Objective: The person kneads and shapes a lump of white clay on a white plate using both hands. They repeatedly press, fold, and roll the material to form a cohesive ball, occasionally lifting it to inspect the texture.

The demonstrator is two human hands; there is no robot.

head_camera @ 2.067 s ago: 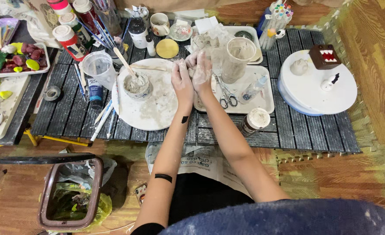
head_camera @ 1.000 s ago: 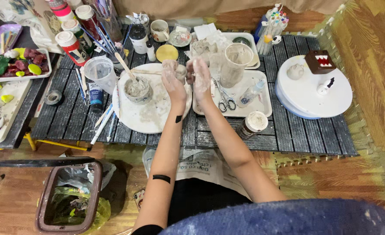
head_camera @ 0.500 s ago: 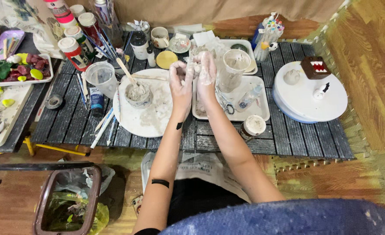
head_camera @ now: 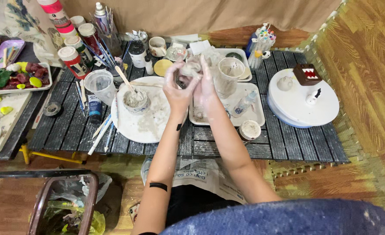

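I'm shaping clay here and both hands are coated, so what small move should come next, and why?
Probably keep pressing the clay lump between the left hand and right hand: it looks rough and sits raised above the round white plate.

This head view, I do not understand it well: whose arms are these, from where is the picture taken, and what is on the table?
No machine here: a person wears a camera on the head, looking down at their own arms. The left hand and right hand press a pale clay lump between them. Below lies a dark slatted table with a round plate, a small bowl holding a stick, a white tray, a plastic cup, paint bottles and a white turntable bearing small figures.
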